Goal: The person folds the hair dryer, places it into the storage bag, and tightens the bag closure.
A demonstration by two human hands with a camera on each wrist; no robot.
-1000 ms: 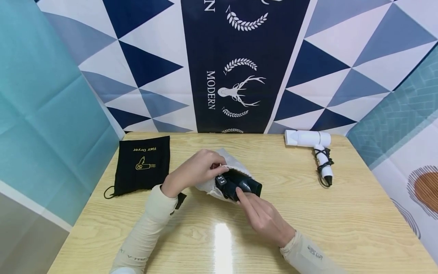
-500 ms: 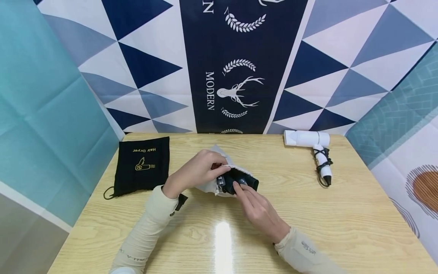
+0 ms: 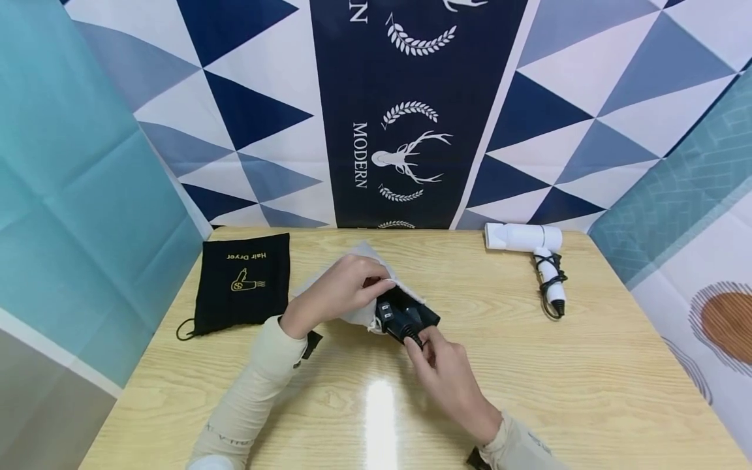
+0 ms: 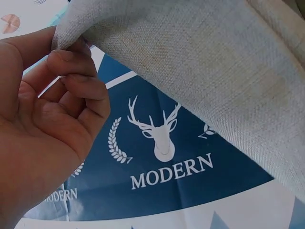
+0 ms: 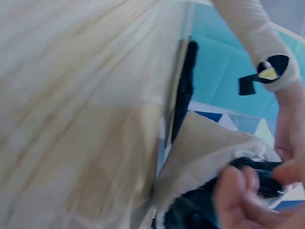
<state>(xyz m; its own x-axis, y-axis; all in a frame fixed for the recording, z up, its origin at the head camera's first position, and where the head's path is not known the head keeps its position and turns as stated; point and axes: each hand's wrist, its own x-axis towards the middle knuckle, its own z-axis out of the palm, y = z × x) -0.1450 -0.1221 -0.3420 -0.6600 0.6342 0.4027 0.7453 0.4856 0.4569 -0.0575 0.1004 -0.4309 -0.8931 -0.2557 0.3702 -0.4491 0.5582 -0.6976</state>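
Note:
A light grey cloth bag point(image 3: 358, 316) lies mid-table with its mouth toward the right. My left hand point(image 3: 346, 284) pinches the bag's rim; in the left wrist view the left hand point(image 4: 62, 109) has the cloth point(image 4: 190, 62) between thumb and fingers. Inside the mouth is a dark object point(image 3: 431, 316), partly hidden by the bag. A black plug with its cord point(image 3: 401, 324) lies at the opening, and my right hand point(image 3: 452, 378) pinches it near the cord end. The right wrist view shows the right hand point(image 5: 252, 200), blurred, at the bag's mouth point(image 5: 190, 181).
A black pouch point(image 3: 242, 303) printed "Hair Dryer" lies at the left of the wooden table point(image 3: 329, 405). At the back right is a white hair dryer point(image 3: 523, 237) with its black cord wound round the handle. Patterned cloth point(image 3: 399, 78) hangs behind the table.
The right hand has shifted from the dark object to the plug's cord end, and the plug shows more clearly at the opening. The bag's rim has moved slightly left; the left hand keeps its pinch.

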